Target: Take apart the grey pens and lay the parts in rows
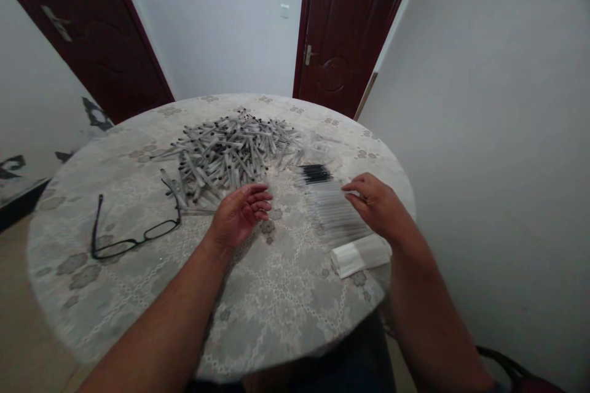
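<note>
My left hand (pixel 243 211) is turned palm up above the tablecloth, fingers loosely curled and apart, with nothing visible in it. It is beside the front edge of a large heap of slim, pale, pen-like tubes with dark ends (pixel 230 153). Over the right end of a row of thin translucent sticks (pixel 338 212), my right hand (pixel 372 201) is bent down, thumb and forefinger slightly apart; no held thing can be made out. Several dark-ended thin sticks (pixel 316 173) lie at the row's far end. A white folded bundle (pixel 360 255) lies at its near end.
Black-framed glasses (pixel 136 244) lie unfolded on the left of the round table with a patterned lace cloth (pixel 276 301). Clear plastic (pixel 325 146) lies behind the row. A wall (pixel 498 135) rises close on the right; two dark red doors (pixel 343 24) stand beyond.
</note>
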### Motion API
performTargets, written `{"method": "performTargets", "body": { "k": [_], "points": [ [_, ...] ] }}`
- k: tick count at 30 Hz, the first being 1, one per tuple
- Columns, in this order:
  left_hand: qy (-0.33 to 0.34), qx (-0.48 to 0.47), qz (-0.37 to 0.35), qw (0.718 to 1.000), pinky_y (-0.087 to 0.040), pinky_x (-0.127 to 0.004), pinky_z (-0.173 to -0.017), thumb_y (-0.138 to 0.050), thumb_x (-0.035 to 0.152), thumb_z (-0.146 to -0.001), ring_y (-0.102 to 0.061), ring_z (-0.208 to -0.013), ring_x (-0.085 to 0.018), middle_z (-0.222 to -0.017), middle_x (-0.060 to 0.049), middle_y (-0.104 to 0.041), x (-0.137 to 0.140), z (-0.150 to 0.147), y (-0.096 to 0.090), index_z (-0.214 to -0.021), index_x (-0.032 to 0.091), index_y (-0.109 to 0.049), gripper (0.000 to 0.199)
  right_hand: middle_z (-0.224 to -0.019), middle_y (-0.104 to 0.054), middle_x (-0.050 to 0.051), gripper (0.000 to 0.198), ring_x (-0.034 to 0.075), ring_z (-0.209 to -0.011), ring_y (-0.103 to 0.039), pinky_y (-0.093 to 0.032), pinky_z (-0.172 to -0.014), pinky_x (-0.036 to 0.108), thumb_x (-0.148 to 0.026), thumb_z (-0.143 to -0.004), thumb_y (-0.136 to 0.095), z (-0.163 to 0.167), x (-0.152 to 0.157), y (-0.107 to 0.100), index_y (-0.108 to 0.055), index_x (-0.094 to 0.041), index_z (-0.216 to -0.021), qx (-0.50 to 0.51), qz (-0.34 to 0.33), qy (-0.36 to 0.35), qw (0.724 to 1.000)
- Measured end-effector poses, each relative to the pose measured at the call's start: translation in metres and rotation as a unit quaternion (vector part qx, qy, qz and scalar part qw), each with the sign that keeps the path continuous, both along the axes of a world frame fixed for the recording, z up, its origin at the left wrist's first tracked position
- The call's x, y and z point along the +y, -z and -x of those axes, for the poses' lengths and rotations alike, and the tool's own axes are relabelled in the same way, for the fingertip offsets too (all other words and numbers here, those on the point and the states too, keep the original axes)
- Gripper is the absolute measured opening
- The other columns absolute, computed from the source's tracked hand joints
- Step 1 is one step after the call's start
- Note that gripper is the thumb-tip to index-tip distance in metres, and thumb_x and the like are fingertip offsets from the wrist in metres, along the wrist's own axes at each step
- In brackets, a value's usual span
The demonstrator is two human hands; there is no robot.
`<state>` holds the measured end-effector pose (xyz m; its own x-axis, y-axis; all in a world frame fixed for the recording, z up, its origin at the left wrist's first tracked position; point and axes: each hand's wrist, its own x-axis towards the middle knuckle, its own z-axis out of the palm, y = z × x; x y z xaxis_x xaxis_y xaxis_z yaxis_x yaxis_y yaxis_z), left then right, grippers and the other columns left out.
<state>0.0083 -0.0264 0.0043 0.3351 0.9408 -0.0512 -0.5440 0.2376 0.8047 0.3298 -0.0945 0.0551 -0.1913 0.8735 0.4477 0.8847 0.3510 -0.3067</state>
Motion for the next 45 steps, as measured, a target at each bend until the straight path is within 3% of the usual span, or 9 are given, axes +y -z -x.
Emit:
{"method": "performTargets", "body": {
  "k": [6, 9, 13, 17, 21, 27, 35, 41, 45],
  "points": [
    [-0.132, 0.052, -0.027, 0.989, -0.055, -0.024, -0.051, -0.077, 0.036, -0.078, -0.066, -0.059, -0.013, -0.079, -0.005, -0.073, -0.004, 0.008, -0.021, -0.097, 0.012, -0.072, 0.031, -0.109, -0.067, 0.009, 0.024, 0.022, -0.099, -0.065, -0.052, -0.089, 0.034, -0.016, -0.096, -0.056, -0.020, -0.026, 0.043, -0.073, -0.021, -0.112, -0.076, 0.061, 0.070, 0.993],
    [-0.174, 0.088, -0.035, 0.980, -0.055, -0.024, -0.052, -0.079, 0.035, -0.075, -0.065, -0.058, -0.013, -0.077, -0.004, -0.073, -0.010, 0.016, -0.035, -0.094, 0.013, -0.072, 0.030, -0.114, -0.067, 0.009, 0.025, 0.021, -0.102, -0.065, -0.052, -0.089, 0.032, -0.017, -0.099, -0.054, -0.017, -0.024, 0.053, -0.072, -0.021, -0.115, -0.103, 0.076, 0.096, 0.987],
    [-0.166, 0.161, -0.058, 0.971, -0.057, -0.026, -0.055, -0.078, 0.040, -0.077, -0.068, -0.064, -0.016, -0.083, -0.007, -0.076, -0.024, 0.036, -0.056, -0.095, 0.015, -0.074, 0.031, -0.115, -0.067, 0.009, 0.026, 0.020, -0.102, -0.066, -0.051, -0.087, 0.028, -0.018, -0.100, -0.052, -0.009, -0.012, 0.050, -0.073, -0.021, -0.116, -0.140, 0.091, 0.107, 0.980],
    [-0.181, 0.262, -0.148, 0.936, -0.060, -0.030, -0.060, -0.076, 0.045, -0.082, -0.072, -0.072, -0.022, -0.090, -0.010, -0.078, -0.039, 0.059, -0.076, -0.100, 0.018, -0.076, 0.032, -0.116, -0.067, 0.009, 0.026, 0.020, -0.103, -0.066, -0.049, -0.088, 0.028, -0.017, -0.100, -0.053, -0.003, -0.001, 0.048, -0.073, -0.020, -0.116, -0.151, 0.091, 0.109, 0.978],
    [-0.132, 0.357, -0.198, 0.903, -0.059, -0.031, -0.060, -0.075, 0.048, -0.082, -0.073, -0.072, -0.024, -0.089, -0.010, -0.078, -0.039, 0.075, -0.086, -0.100, 0.021, -0.077, 0.033, -0.117, -0.067, 0.010, 0.026, 0.021, -0.105, -0.065, -0.049, -0.091, 0.029, -0.016, -0.098, -0.054, -0.001, 0.002, 0.051, -0.072, -0.019, -0.116, -0.146, 0.087, 0.117, 0.978],
    [-0.111, 0.415, -0.213, 0.878, -0.055, -0.028, -0.060, -0.068, 0.044, -0.087, -0.071, -0.073, -0.023, -0.083, -0.009, -0.076, -0.020, 0.085, -0.075, -0.093, 0.020, -0.077, 0.027, -0.114, -0.069, 0.010, 0.023, 0.022, -0.100, -0.065, -0.050, -0.088, 0.032, -0.019, -0.098, -0.055, 0.003, 0.002, 0.061, -0.073, -0.020, -0.113, -0.150, 0.088, 0.107, 0.979],
    [-0.151, 0.446, -0.187, 0.862, -0.046, -0.027, -0.058, -0.062, 0.037, -0.088, -0.068, -0.068, -0.022, -0.080, -0.006, -0.075, 0.005, 0.090, -0.025, -0.087, 0.023, -0.076, 0.020, -0.111, -0.070, 0.011, 0.024, 0.024, -0.096, -0.067, -0.052, -0.087, 0.036, -0.019, -0.097, -0.053, 0.016, 0.004, 0.062, -0.074, -0.022, -0.108, -0.144, 0.053, 0.115, 0.981],
    [-0.147, 0.460, -0.203, 0.852, -0.041, -0.027, -0.058, -0.062, 0.036, -0.088, -0.063, -0.061, -0.020, -0.073, -0.004, -0.072, 0.003, 0.088, -0.008, -0.075, 0.024, -0.073, 0.021, -0.113, -0.070, 0.010, 0.024, 0.022, -0.096, -0.068, -0.052, -0.087, 0.032, -0.025, -0.102, -0.049, 0.095, 0.001, 0.033, -0.071, -0.023, -0.113, -0.120, 0.079, -0.001, 0.990],
    [-0.109, 0.510, -0.266, 0.811, -0.042, -0.029, -0.065, -0.064, 0.032, -0.089, -0.065, -0.065, -0.022, -0.074, -0.005, -0.073, -0.006, 0.085, -0.011, -0.075, 0.025, -0.074, 0.018, -0.111, -0.069, 0.010, 0.022, 0.021, -0.099, -0.067, -0.049, -0.086, 0.029, -0.023, -0.101, -0.053, 0.153, 0.012, 0.026, -0.070, -0.023, -0.114, -0.150, 0.119, -0.038, 0.981]
  ]
}}
